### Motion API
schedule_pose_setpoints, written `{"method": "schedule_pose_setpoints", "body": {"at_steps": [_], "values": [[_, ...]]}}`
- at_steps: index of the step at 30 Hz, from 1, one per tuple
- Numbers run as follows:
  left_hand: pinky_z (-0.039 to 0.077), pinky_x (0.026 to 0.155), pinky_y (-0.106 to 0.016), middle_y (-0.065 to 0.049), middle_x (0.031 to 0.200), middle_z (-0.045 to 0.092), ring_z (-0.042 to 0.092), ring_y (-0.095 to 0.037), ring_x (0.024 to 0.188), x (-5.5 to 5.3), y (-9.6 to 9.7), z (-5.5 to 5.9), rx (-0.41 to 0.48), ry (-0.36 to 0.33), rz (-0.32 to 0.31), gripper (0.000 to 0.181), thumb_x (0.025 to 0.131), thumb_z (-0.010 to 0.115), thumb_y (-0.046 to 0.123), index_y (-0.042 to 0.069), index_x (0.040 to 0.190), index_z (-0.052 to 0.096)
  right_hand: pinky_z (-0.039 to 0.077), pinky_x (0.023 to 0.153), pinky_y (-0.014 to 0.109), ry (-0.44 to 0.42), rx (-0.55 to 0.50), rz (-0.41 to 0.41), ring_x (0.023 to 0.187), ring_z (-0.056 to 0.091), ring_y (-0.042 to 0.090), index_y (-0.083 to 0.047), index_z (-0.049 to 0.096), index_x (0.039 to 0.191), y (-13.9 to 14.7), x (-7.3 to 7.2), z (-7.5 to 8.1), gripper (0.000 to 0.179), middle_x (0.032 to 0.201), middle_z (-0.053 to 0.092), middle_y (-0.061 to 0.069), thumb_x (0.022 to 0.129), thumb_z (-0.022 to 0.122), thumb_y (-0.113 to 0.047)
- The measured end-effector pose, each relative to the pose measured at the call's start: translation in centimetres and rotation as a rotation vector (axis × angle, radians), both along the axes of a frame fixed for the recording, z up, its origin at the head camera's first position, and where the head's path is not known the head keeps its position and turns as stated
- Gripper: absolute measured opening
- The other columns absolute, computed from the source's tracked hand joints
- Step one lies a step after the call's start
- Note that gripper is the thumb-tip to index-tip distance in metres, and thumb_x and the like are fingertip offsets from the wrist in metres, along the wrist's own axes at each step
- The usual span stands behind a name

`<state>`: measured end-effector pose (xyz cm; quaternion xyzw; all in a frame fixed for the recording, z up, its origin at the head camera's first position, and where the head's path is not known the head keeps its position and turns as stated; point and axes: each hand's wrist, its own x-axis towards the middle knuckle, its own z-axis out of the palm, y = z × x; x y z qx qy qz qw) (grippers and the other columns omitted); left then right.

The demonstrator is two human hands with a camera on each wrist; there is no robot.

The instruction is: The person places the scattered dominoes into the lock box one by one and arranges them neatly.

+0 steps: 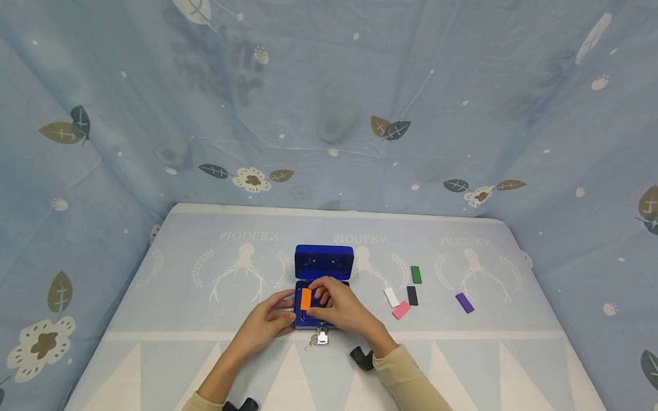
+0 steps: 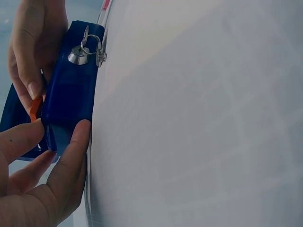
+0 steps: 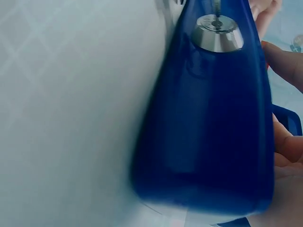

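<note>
A blue metal cash box (image 1: 303, 326) stands on the table with its lid (image 1: 324, 262) raised at the back. My left hand (image 1: 268, 322) grips its left side; in the left wrist view the thumb is at the rim and fingers lie along the outer wall. My right hand (image 1: 336, 304) reaches over the box and pinches an orange block (image 1: 305, 298) between thumb and fingers, at the left part of the interior. Keys (image 1: 311, 341) hang from the lock (image 2: 78, 56) on the front wall. The right hand hides much of the interior.
Right of the box lie a white block (image 1: 391, 297), a pink block (image 1: 401, 310), a black block (image 1: 412, 295), a green block (image 1: 416, 274) and, farther right, a purple block (image 1: 465, 303). A patterned blue curtain (image 1: 329, 114) rises behind the table.
</note>
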<state>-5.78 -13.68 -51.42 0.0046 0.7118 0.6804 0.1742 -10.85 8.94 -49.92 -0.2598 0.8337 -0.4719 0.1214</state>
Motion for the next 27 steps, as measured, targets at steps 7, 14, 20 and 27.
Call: {"method": "schedule_pose_setpoints", "body": {"at_steps": [7,14,20,27], "values": [[0.061,0.084,-0.036,-0.026,0.133,0.052,0.062,-0.035,0.114,0.0,-0.1,-0.2,-0.012,0.007,-0.013,0.054,0.096,0.064,0.001,0.004,0.147,0.046,0.053,0.068,0.021,0.003,0.036,-0.003,0.081,0.056,0.015,-0.007,0.06,0.12,-0.4,-0.1,-0.5,0.042,0.096,0.058,0.003,0.085,0.082,-0.016],[0.061,0.085,-0.036,-0.028,0.135,0.051,0.061,-0.035,0.114,0.1,-0.1,-0.1,0.011,0.004,-0.018,0.054,0.096,0.063,0.001,0.003,0.148,0.045,0.052,0.071,0.021,0.038,0.105,0.008,0.081,0.055,0.013,-0.006,0.062,0.117,-1.2,-0.4,-0.8,0.04,0.094,0.058,0.002,0.084,0.083,-0.014],[0.061,0.085,-0.037,-0.029,0.136,0.05,0.06,-0.037,0.116,0.1,0.0,0.1,0.027,-0.003,-0.015,0.055,0.097,0.063,0.001,0.001,0.148,0.044,0.051,0.073,0.022,0.024,0.171,0.012,0.084,0.055,0.013,-0.007,0.062,0.117,-1.5,-0.5,-1.1,0.04,0.095,0.058,0.002,0.084,0.083,-0.014],[0.061,0.084,-0.037,-0.029,0.136,0.049,0.06,-0.037,0.115,0.0,-0.1,0.2,0.029,0.01,-0.017,0.057,0.096,0.065,0.002,0.0,0.148,0.042,0.049,0.074,0.023,0.084,0.271,0.028,0.084,0.052,0.011,-0.011,0.061,0.117,-2.1,-0.6,-1.3,0.039,0.094,0.056,-0.002,0.085,0.082,-0.019]]}}
